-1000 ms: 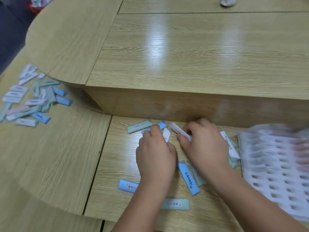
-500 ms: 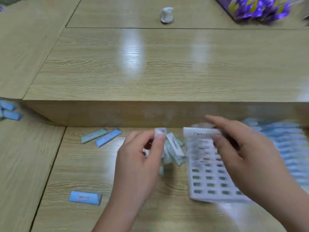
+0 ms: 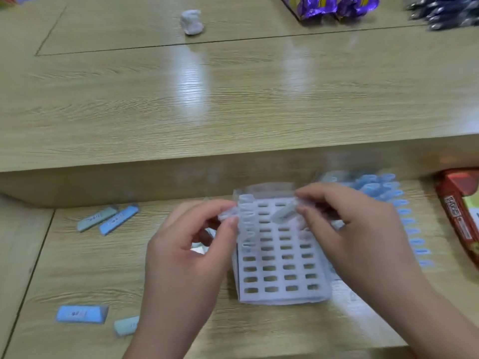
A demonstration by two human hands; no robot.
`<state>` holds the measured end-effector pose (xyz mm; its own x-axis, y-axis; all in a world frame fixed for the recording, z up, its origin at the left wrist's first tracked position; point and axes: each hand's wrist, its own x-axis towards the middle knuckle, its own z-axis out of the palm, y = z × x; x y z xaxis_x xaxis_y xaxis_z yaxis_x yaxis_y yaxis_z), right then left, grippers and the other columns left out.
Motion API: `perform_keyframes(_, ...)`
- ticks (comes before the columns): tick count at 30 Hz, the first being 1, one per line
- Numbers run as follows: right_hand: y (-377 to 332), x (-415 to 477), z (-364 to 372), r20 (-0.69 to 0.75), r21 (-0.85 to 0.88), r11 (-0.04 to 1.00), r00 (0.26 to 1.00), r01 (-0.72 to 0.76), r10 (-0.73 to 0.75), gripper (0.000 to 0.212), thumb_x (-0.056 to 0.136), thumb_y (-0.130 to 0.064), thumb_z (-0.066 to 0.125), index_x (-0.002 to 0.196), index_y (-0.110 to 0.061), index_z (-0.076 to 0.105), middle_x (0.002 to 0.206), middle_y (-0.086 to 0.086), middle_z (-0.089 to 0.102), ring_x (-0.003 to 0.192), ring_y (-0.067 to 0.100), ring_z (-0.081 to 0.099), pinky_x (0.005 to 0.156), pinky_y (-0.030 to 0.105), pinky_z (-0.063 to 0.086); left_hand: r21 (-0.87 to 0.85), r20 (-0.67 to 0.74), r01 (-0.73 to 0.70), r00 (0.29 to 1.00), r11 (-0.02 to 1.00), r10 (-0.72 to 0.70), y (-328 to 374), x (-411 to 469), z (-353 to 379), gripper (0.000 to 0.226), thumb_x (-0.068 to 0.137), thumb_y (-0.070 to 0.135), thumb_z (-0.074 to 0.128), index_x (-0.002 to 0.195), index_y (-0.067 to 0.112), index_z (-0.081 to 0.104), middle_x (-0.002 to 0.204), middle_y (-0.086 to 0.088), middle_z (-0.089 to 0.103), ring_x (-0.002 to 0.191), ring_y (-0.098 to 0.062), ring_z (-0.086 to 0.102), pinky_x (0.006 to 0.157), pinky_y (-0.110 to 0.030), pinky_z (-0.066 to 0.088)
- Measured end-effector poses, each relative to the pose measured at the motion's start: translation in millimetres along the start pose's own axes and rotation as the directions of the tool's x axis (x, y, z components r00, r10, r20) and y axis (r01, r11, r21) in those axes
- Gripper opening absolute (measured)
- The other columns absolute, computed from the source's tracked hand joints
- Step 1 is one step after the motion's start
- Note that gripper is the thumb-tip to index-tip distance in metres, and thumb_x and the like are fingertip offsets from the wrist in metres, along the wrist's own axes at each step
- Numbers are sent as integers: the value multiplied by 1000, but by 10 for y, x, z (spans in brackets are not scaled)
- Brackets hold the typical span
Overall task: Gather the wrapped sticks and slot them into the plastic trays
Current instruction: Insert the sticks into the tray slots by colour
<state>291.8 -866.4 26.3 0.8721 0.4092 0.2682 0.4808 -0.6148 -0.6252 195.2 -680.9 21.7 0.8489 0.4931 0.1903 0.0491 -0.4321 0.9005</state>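
Since the frame half a second before, the pale wrapped stick [image 3: 283, 213] had been tipped from level to a downward slant over the upper rows of the white slotted plastic tray [image 3: 278, 296]. The left hand [image 3: 186, 260] had been brought up against that tray's left edge.

The stick was pinched between the thumb and forefinger of the right hand [image 3: 363, 234]. Whether its lower end touched a slot could not be told through the blur. A small bundle of wrapped sticks [image 3: 228, 215] was held in the curled fingers of the left hand, just beside the tray's left column, where a few stick ends seemed already seated. A second tray filled with blue sticks [image 3: 404, 218] lay behind the right hand.

It was judged that the slanted stick could be caught on a slot's rim and buckled. The light tray, apparently not pressed down, could also be pushed askew. The fingertip-held bundle could be spilled as well.

Four loose sticks were left ungathered on the pale wooden desk [image 3: 77, 268], well apart from the tray. A grey-green stick [image 3: 97, 218] and a blue stick [image 3: 119, 219] lay by the step, and a broader blue packet [image 3: 81, 314] and another grey-green stick [image 3: 127, 325] lay nearer. The heap formerly seen beside the tray was now mostly hidden under the left hand.
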Motion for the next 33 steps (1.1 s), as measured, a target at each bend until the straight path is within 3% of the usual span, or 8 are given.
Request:
perform_keyframes(5,-6,-244,83,84,89,995,995,43,-51,18,83,-26,68,100,-34,71,81,-25,64,76,-5,60,70,11,46,55,46,-8,999,998,6,-103,-298,-40,18,82,36,66,99,41,73,94,14,69,75,-14,63,67,-13,47)
perform_keyframes(9,6,-325,254,118,107,992,990,63,-75,16,86,-26,70,101,-29,73,84,-26,64,78,-6,59,70,14,48,35,60,-8,998,999,6,-199,-404,9,18,83,34,68,98,40,76,93,10,68,77,-15,64,68,-13,47)
perform_keyframes(13,64,-383,409,93,87,990,988,112,-120,17,87,-18,74,104,-24,75,95,-17,70,86,-1,63,75,25,53,112,41,-37,999,993,32,-307,-457,55,19,83,33,75,100,40,74,96,20,68,87,-1,65,73,-6,43)
perform_keyframes(22,94,-418,511,21,133,977,985,166,-170,20,92,-27,64,107,-21,76,95,-8,69,88,3,64,76,18,50,163,38,-98,995,982,93,-457,-523,109,19,88,37,68,106,37,74,106,27,67,98,-2,65,80,-13,47)
perform_keyframes(28,117,-434,544,-19,148,975,986,166,-165,19,89,-22,70,107,-20,77,94,-9,69,86,0,63,77,9,46,152,34,-191,982,970,188,-537,-554,174,18,90,26,70,106,23,77,105,19,69,100,-6,66,84,-21,51)
perform_keyframes(33,120,-480,552,-17,138,971,981,195,-195,20,90,-22,69,108,-17,76,94,-6,71,84,4,65,74,13,49,144,31,-156,988,977,153,-540,-566,154,20,91,26,65,107,24,77,106,20,69,102,-7,65,85,-19,50)
